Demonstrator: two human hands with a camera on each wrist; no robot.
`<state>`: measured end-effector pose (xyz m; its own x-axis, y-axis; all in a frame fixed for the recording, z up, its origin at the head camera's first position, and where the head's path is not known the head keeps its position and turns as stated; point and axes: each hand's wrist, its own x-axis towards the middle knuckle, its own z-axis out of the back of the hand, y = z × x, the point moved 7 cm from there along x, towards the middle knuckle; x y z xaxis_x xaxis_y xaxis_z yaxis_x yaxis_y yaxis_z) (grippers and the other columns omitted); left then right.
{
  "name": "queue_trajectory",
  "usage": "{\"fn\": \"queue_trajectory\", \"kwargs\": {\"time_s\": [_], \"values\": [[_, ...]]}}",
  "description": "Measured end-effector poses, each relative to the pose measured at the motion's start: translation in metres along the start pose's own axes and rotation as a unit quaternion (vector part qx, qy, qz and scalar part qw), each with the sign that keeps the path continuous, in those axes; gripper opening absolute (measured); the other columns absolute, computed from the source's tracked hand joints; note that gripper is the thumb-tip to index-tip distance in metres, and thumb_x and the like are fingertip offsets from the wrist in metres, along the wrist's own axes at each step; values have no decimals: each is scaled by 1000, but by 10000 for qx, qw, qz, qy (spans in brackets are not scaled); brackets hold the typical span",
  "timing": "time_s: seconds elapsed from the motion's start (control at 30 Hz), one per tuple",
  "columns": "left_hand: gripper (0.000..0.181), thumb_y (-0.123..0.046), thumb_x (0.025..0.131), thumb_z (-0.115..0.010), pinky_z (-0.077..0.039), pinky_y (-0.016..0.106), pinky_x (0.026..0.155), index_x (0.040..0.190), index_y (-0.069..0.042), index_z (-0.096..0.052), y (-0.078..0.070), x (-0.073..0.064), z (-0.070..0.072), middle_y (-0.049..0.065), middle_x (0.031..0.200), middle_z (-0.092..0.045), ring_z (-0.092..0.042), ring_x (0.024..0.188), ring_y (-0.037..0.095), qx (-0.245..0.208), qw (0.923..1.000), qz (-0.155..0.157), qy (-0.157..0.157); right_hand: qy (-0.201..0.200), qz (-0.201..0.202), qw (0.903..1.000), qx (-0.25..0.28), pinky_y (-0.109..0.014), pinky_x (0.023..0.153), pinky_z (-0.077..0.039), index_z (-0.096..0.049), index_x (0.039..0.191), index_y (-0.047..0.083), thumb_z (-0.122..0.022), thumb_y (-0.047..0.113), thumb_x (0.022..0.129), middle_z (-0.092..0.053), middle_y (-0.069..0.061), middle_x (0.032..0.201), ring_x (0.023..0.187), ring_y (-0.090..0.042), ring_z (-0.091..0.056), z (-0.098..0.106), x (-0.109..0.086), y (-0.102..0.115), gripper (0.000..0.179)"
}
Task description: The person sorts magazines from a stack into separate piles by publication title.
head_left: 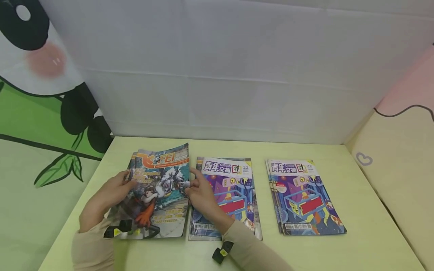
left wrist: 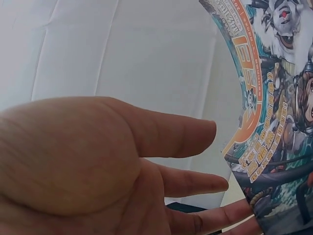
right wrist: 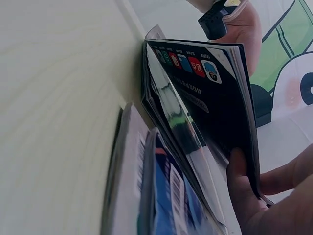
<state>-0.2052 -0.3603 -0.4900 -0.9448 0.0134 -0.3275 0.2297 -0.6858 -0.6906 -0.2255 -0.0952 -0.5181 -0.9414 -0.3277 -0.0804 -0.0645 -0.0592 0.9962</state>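
A magazine (head_left: 166, 188) with an orange "FEI" title and a robot-and-figure cover is raised at a tilt over other magazines at the left. My right hand (head_left: 205, 197) pinches its right edge; in the right wrist view, the thumb and fingers (right wrist: 239, 169) lie on either side of its dark back cover. My left hand (head_left: 113, 190) is at the left edge. Its thumb (left wrist: 181, 137) stands apart from the cover in the left wrist view, while the lower fingertips meet the magazine's edge. Beneath my right forearm lies a middle pile of magazines (head_left: 234, 199), purple-blue cover on top.
At the right, a stack of magazines (head_left: 308, 203) with the same purple-blue cover lies slightly fanned. Everything rests on a pale yellow table (head_left: 366, 210). A white sheet (head_left: 237, 75) rises behind it, with printed panels on both sides.
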Motion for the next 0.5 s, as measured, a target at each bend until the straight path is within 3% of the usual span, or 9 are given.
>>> {"fn": "queue_trajectory", "kwargs": {"time_s": [0.27, 0.5], "values": [[75, -28, 121, -36, -38, 79, 119, 163, 26, -7, 19, 9, -4, 54, 163, -19, -29, 149, 72, -65, 9993, 307, 181, -13, -118, 9999, -96, -28, 60, -48, -44, 169, 10, -61, -8, 105, -65, -9, 100, 65, -13, -53, -8, 5, -11, 69], [76, -30, 122, -36, -34, 78, 121, 161, 29, -8, 23, 11, -6, 55, 163, -18, -26, 151, 71, -8, 9988, 412, 262, 4, -260, 9995, -159, -28, 58, -52, -45, 169, 11, -64, -8, 105, -67, -10, 103, 69, -14, -57, -5, 6, -21, 69]]}}
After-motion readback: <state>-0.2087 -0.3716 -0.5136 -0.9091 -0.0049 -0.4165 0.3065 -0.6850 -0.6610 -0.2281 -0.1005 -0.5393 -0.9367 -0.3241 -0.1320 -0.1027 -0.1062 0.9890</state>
